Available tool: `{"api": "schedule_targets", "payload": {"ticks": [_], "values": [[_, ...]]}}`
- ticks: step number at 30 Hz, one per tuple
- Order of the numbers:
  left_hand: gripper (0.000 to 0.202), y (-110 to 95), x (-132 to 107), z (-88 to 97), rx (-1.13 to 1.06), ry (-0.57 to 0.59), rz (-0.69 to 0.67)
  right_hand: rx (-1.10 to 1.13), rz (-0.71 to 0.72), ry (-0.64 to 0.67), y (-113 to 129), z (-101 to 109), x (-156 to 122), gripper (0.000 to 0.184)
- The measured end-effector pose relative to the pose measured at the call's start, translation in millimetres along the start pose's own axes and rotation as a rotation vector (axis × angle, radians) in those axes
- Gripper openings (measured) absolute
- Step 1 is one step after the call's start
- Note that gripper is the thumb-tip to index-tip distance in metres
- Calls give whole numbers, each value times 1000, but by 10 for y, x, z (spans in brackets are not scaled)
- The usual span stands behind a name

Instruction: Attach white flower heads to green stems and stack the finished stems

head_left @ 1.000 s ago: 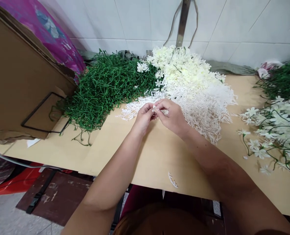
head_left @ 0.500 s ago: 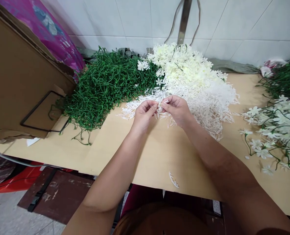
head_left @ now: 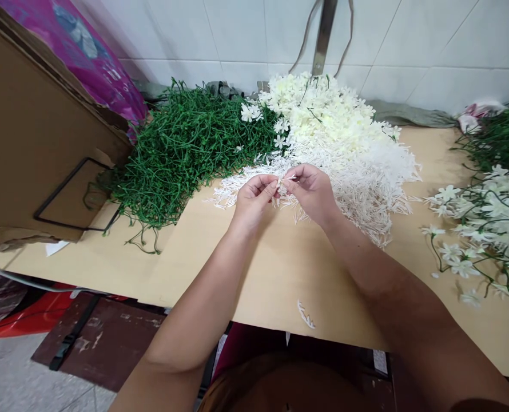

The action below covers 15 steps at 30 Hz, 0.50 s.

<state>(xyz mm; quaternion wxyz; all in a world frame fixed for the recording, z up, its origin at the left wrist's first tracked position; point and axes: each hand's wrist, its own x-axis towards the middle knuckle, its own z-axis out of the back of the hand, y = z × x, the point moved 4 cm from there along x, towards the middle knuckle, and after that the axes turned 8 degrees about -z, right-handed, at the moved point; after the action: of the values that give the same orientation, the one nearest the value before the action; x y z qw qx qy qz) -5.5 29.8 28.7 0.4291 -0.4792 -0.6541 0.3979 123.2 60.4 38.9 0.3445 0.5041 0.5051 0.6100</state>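
Observation:
My left hand (head_left: 253,199) and my right hand (head_left: 312,191) meet fingertip to fingertip over the wooden table (head_left: 280,269). Both pinch a small white plastic flower piece (head_left: 285,179) between them. Just behind the hands lies a heap of white plastic sprigs (head_left: 357,183). Behind that sits a pile of cream flower heads (head_left: 318,111). To the left spreads a mound of green plastic stems (head_left: 186,149).
Finished stems with white flowers (head_left: 486,223) lie at the right. A cardboard box (head_left: 31,137) with a pink cloth (head_left: 87,51) stands at the left. One loose white sprig (head_left: 305,315) rests near the table's front edge. A tiled wall (head_left: 409,40) backs the table.
Both hands rose slightly toward the sprig heap, and the fingertips shifted on the small white piece. Nothing else moved.

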Motion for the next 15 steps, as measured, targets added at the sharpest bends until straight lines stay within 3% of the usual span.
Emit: {"api": "schedule_targets", "payload": {"ticks": [3, 6, 15], "values": [[36, -12, -5, 0, 11, 3, -12, -214, 220, -104, 75, 6, -50, 12], [37, -30, -7, -6, 46, 16, -42, -345, 364, -147, 135, 1, -95, 13], [28, -1, 23, 1, 179, 56, -91, -490, 422, -165, 91, -21, -112, 13]]}}
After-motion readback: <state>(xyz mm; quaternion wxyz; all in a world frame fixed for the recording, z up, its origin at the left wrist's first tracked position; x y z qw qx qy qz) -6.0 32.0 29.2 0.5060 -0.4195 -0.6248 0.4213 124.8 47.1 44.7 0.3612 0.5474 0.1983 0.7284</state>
